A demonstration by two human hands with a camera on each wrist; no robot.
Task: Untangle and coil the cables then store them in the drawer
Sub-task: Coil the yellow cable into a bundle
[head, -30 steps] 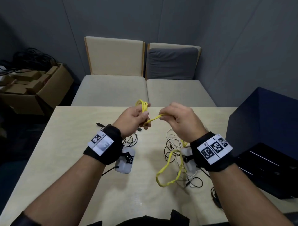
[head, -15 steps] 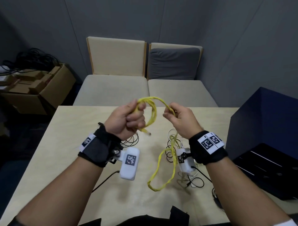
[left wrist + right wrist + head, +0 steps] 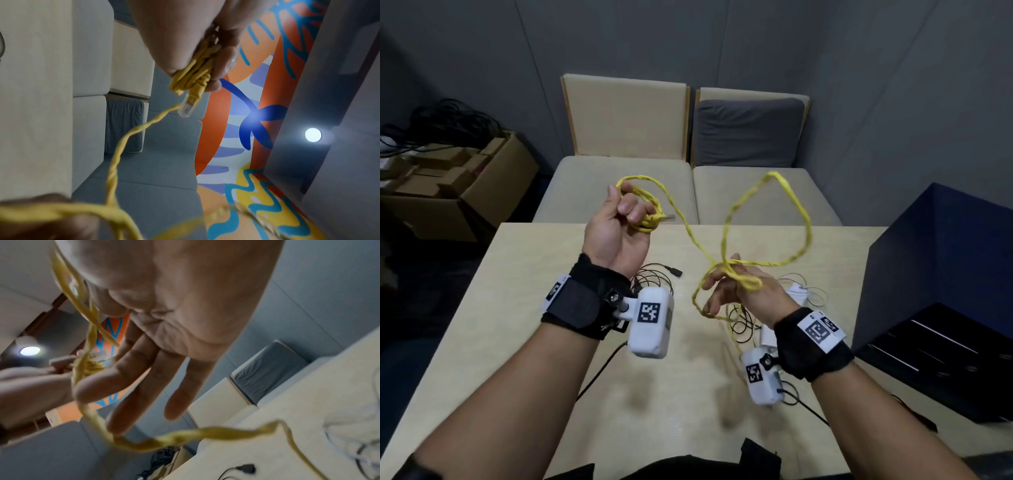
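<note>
Left hand point(image 3: 616, 236) raised above the far edge of the counter point(image 3: 493, 308), palm toward the camera, grip clenched around a small bundle of coils of the yellow cable point(image 3: 767, 219). Clear plug point(image 3: 186, 108) sticking out of the fist past the fingertips. From there, cable running down to the right hand point(image 3: 750, 291), crossing over its back near the knuckles. Right grip released: fingers point(image 3: 144, 386) straight and spread, cable draped over them, not pinched. One large loop standing up in the air above the right hand; a smaller loop hanging below the fingers. On the counter under both hands: tangle of thin black cables point(image 3: 654, 277) and white cables point(image 3: 804, 294), uncoiled. Dark blue cabinet point(image 3: 941, 267) at the counter's right end.
</note>
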